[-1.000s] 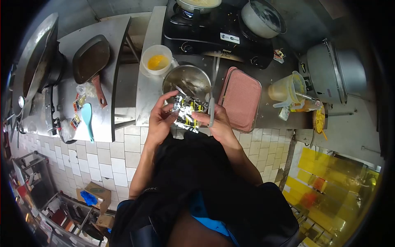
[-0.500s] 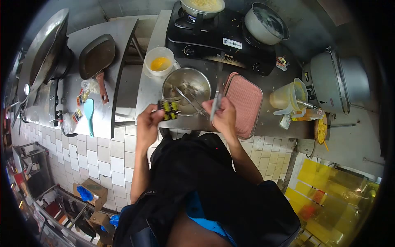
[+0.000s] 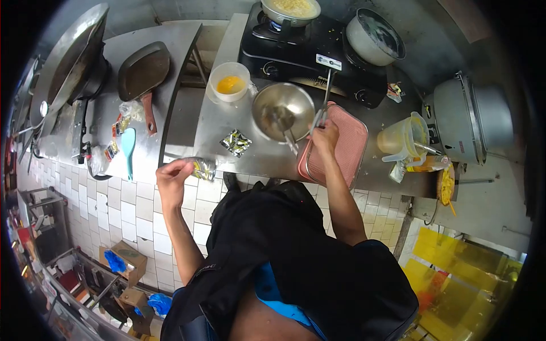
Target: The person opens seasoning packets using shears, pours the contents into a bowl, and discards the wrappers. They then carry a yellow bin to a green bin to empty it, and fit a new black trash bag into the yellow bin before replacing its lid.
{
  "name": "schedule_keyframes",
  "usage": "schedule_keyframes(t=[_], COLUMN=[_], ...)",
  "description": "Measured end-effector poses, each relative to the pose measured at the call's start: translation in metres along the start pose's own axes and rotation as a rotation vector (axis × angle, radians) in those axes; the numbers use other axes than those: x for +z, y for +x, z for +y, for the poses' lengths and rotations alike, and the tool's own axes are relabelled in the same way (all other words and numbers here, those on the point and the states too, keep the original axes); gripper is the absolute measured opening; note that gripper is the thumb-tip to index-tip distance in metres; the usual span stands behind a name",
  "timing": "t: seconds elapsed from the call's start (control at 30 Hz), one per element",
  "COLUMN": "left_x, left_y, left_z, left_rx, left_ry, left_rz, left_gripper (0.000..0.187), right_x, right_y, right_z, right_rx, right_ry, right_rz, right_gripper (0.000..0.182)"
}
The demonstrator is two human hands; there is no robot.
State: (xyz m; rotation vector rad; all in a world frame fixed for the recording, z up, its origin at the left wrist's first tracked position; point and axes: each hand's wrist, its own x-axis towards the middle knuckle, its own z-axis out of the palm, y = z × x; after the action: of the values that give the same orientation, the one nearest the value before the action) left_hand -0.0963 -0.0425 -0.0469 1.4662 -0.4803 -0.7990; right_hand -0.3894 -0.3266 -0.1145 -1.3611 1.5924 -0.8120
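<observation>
The left hand (image 3: 175,177) has its thumb and fingers clamped on one end of a foil packet (image 3: 203,169), which sits out at the front edge of the desk (image 3: 256,162), above the tiled floor (image 3: 146,230); if that end grip loosens, the packet could drop past the edge. Whether it is torn open cannot be told through the blur; if so, a tilt could spill its contents. The right hand (image 3: 325,136) has its fingers closed around a long metal utensil (image 3: 330,85), upper end near the stove (image 3: 310,68), beside the steel bowl (image 3: 303,105) and over the pink tray (image 3: 348,139). A careless swing could knock the spoon-like handle (image 3: 290,140) jutting over the bowl's near rim and tip the bowl. A second packet (image 3: 235,142) lies flat, left of the bowl, where a sleeve could sweep it off.
</observation>
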Motion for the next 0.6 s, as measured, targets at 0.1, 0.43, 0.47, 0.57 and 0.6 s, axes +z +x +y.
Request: schedule_keyframes(t=[0.1, 0.43, 0.47, 0.57, 0.6], left_x=[0.001, 0.072, 0.08, 0.101, 0.106], left_y=[0.011, 0.018, 0.02, 0.018, 0.018], left_z=[-0.015, 0.037, 0.037, 0.051, 0.053], left_rx=[-0.022, 0.124, 0.143, 0.099, 0.085], left_ry=[0.058, 0.275, 0.133, 0.135, 0.12], left_rz=[-0.04, -0.367, -0.446, -0.469, -0.467], left_gripper=[0.01, 0.008, 0.009, 0.011, 0.011], right_x=[-0.013, -0.005, 0.002, 0.01, 0.01], right_y=[0.007, -0.096, -0.103, -0.107, -0.107], right_z=[0.0, -0.094, -0.103, -0.11, -0.111], right_rx=[-0.172, -0.31, -0.362, -0.29, -0.292], right_ry=[-0.21, 0.505, 0.483, 0.323, 0.324], right_rz=[0.107, -0.661, -0.752, -0.905, -0.897], right_gripper=[0.025, 0.021, 0.024, 0.027, 0.027])
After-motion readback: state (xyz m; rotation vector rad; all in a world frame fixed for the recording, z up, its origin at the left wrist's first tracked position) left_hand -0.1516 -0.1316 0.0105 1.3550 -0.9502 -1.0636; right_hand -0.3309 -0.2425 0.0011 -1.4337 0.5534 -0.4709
